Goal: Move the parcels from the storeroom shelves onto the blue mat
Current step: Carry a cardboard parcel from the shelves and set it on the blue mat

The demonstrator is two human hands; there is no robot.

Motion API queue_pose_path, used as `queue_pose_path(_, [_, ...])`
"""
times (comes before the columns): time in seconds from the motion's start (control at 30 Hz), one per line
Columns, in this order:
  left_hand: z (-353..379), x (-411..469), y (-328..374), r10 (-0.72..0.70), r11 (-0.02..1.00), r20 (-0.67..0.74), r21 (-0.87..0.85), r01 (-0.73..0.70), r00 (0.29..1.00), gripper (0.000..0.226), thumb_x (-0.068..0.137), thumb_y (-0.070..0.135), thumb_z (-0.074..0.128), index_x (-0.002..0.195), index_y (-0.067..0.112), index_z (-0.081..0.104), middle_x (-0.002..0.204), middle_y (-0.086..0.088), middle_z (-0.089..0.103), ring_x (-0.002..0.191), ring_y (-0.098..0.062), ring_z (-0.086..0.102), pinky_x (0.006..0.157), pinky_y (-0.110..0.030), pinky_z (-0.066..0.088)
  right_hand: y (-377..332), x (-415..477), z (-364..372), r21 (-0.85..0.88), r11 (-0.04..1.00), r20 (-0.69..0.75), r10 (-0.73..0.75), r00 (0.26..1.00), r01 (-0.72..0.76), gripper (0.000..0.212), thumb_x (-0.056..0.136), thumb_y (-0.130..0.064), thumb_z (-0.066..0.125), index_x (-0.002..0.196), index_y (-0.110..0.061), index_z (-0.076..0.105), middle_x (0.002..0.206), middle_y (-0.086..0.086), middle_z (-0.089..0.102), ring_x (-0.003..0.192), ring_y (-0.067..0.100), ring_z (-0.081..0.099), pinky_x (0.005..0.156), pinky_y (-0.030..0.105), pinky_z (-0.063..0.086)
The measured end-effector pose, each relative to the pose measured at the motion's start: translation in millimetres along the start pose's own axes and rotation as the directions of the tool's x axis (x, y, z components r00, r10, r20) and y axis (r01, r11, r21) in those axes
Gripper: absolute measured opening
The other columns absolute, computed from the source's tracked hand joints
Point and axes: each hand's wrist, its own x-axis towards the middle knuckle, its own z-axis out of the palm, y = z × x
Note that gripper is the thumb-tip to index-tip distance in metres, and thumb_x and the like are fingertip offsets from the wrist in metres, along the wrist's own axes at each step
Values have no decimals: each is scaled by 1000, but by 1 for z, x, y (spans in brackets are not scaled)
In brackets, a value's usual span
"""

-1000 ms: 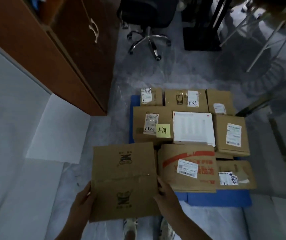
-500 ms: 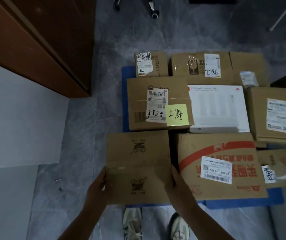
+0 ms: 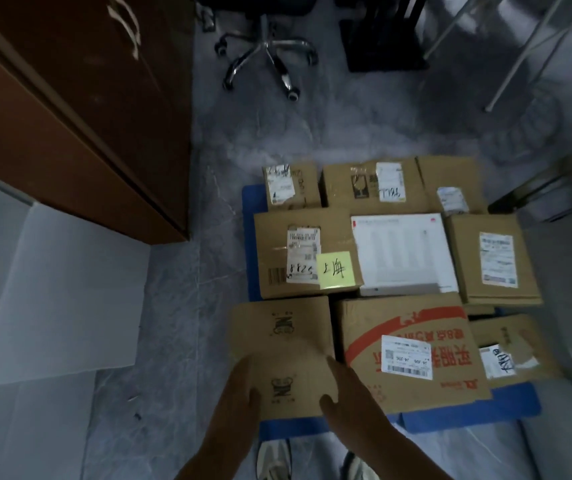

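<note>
A brown cardboard parcel with printed logos (image 3: 282,337) lies flat at the front left corner of the blue mat (image 3: 468,408), partly overhanging its left edge. My left hand (image 3: 239,389) lies with straight fingers over the parcel's near left corner. Over its near right corner is my right hand (image 3: 345,389), fingers straight and thumb spread on the top. Neither hand grips it. Several other parcels fill the mat, among them a red-printed box (image 3: 405,317), a box with a yellow note (image 3: 277,244) and a white box (image 3: 398,251).
A brown cabinet (image 3: 69,116) stands on the left, with a white board (image 3: 52,289) leaning low beside it. An office chair base (image 3: 267,53) and a black stand (image 3: 381,46) are beyond the mat. Metal rack legs (image 3: 520,57) are at the right. My shoes (image 3: 274,459) touch the mat's front edge.
The logo parcel went down from my grip onto the mat's front left corner. My hands left its sides and now lie open over its near end.
</note>
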Motion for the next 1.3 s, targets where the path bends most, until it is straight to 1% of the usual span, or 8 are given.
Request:
queue_pose_path(0.1, [-13,-31,76,131,990,51,49,-134,990,56,101,20,42,153,19,19,153,-3,30,126,-9,41,99,-12,33,-30,-50,-55,39,999,-98,-10,995,14,65,95,-17,50,153,-22,20,147,2,38,127,18,45,100,19,39])
queue_pose_path(0.17, [-27,-54,139,280,955,39,85,-283,959,56,101,21,43,153,18,21,154,-2,31,134,-14,39,108,-19,30,-52,-88,-98,43,998,-198,-34,980,44,65,96,-14,49,153,-22,20,144,3,41,116,17,52,78,1,38])
queue_pose_path(0.23, [-43,-82,197,422,894,51,140,-425,905,56,100,20,46,152,18,25,155,-3,31,137,-17,36,114,-30,30,-72,-132,-142,49,994,-287,-82,954,100,65,96,-14,50,153,-22,20,148,5,37,108,19,59,67,5,44])
queue_pose_path(0.37, [-73,-147,289,585,779,101,203,-593,804,61,98,25,51,153,21,24,156,-1,29,140,-17,33,115,-30,29,-100,-226,-211,13,984,-483,-151,863,180,64,96,-22,53,152,-20,22,154,4,32,130,25,47,99,30,42])
queue_pose_path(0.63, [-76,-275,436,832,401,269,312,-861,485,62,99,34,47,154,23,19,160,3,19,146,-18,21,116,-32,25,-98,-400,-297,9,981,-782,-113,613,193,58,92,-29,57,143,-12,39,142,9,46,129,28,47,101,35,42])
queue_pose_path(0.73, [-47,-337,467,853,272,363,305,-913,376,62,100,37,45,154,27,17,161,6,13,148,-19,13,119,-42,23,-71,-474,-297,25,991,-875,-43,482,134,61,89,-32,61,143,-15,39,144,9,45,128,26,47,100,32,39])
queue_pose_path(1.03, [90,-549,448,813,-132,582,146,-980,-22,64,97,36,50,153,19,22,161,-1,20,148,-19,16,121,-36,15,61,-693,-224,187,981,-932,191,308,-45,66,87,-36,60,146,-19,35,146,10,39,133,27,40,110,37,35])
queue_pose_path(1.3, [239,-741,366,570,-370,750,-130,-920,-335,59,98,28,47,152,21,24,160,2,22,148,-18,14,120,-33,9,209,-876,-87,487,859,-867,497,28,-160,64,90,-31,59,146,-14,35,146,12,40,134,27,40,111,36,34])
